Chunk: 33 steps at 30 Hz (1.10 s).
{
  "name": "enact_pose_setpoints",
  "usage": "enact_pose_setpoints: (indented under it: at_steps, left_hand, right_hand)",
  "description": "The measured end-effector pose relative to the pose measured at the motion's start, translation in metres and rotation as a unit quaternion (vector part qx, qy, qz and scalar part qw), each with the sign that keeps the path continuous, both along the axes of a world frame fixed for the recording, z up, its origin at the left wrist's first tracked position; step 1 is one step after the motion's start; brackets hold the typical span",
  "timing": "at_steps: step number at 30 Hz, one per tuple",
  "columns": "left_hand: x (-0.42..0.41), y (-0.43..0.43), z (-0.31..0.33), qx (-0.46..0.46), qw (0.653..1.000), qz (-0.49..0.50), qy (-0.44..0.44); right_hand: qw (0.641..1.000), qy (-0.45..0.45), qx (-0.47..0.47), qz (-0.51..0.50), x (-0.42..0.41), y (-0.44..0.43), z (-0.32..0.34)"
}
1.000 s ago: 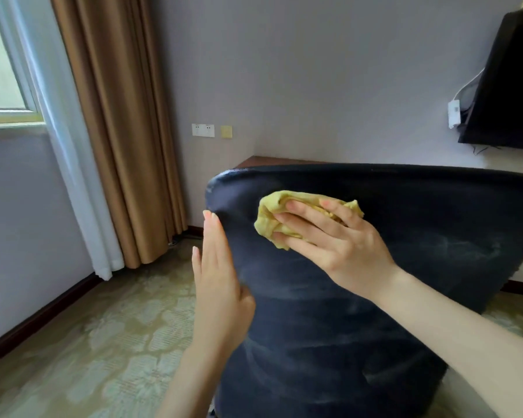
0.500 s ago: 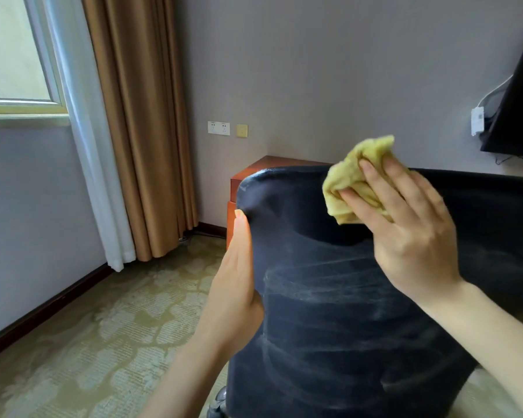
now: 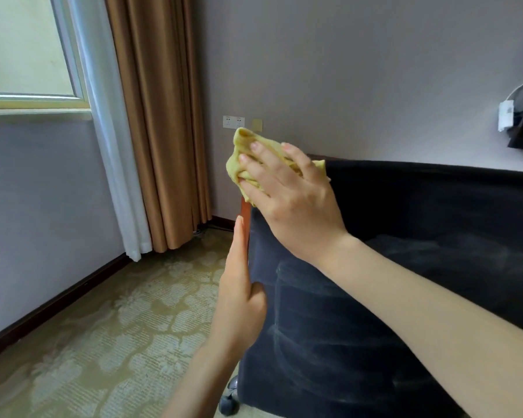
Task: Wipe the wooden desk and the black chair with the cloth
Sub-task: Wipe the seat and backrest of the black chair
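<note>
Castor [image 3: 228, 399] and patterned carpet [image 3: 103, 342] lie nearest you, the castor under the chair's [image 3: 375, 342] lower left corner. The chair fills the right half of the view with its dark back towards you, and pale streaks show across the fabric. Your left hand [image 3: 239, 297] lies flat along the back's left edge, fingers straight and pointing up, thumb resting on the near face; it holds nothing. Farther up, your right hand [image 3: 287, 200] grips the bunched yellow cloth [image 3: 245, 152] at the back's top left corner, fingers spread and curved over it, thumb hidden. The cloth sticks up past your fingertips, above the chair's top edge. Just beyond the chair's left edge, between your two hands, a thin strip of the reddish wooden surface [image 3: 245, 211] shows; the rest is hidden behind the chair. Far left hang a brown curtain [image 3: 160, 131] and a white one beside the window [image 3: 27, 55]. A white socket [image 3: 233, 122] sits on the far wall [image 3: 360, 70], just above the cloth.
</note>
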<state>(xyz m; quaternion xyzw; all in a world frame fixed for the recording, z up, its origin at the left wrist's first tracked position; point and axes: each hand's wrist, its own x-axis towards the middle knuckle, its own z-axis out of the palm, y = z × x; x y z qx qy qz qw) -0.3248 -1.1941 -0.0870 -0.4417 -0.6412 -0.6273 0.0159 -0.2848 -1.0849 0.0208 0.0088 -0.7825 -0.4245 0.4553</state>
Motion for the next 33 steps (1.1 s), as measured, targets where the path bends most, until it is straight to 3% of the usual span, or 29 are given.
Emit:
enact_pose_setpoints:
  at_steps: [6, 10, 17, 23, 27, 33]
  left_hand:
    - [0.012, -0.003, 0.001, 0.017, 0.999, 0.023, -0.017]
    - [0.02, -0.004, 0.003, 0.01, 1.0, 0.011, -0.006]
    - [0.047, 0.025, -0.001, -0.036, 0.994, -0.01, 0.106]
    - [0.063, 0.05, -0.001, -0.062, 0.989, 0.02, 0.131]
    - [0.065, 0.052, -0.003, -0.084, 0.982, 0.049, 0.165]
    - [0.068, 0.059, -0.005, -0.13, 0.97, 0.106, 0.176]
  right_hand:
    - [0.996, -0.08, 0.044, 0.017, 0.02, 0.026, -0.043]
    - [0.996, -0.059, 0.029, 0.055, 0.059, 0.057, -0.061]
    - [0.998, 0.046, 0.029, 0.014, 0.147, 0.116, -0.071]
    - [0.982, 0.16, -0.087, -0.04, 0.196, 0.14, -0.065]
    - [0.947, 0.268, -0.178, 0.005, 0.191, 0.138, -0.051]
    - [0.928, 0.327, -0.171, 0.056, 0.141, 0.112, -0.039]
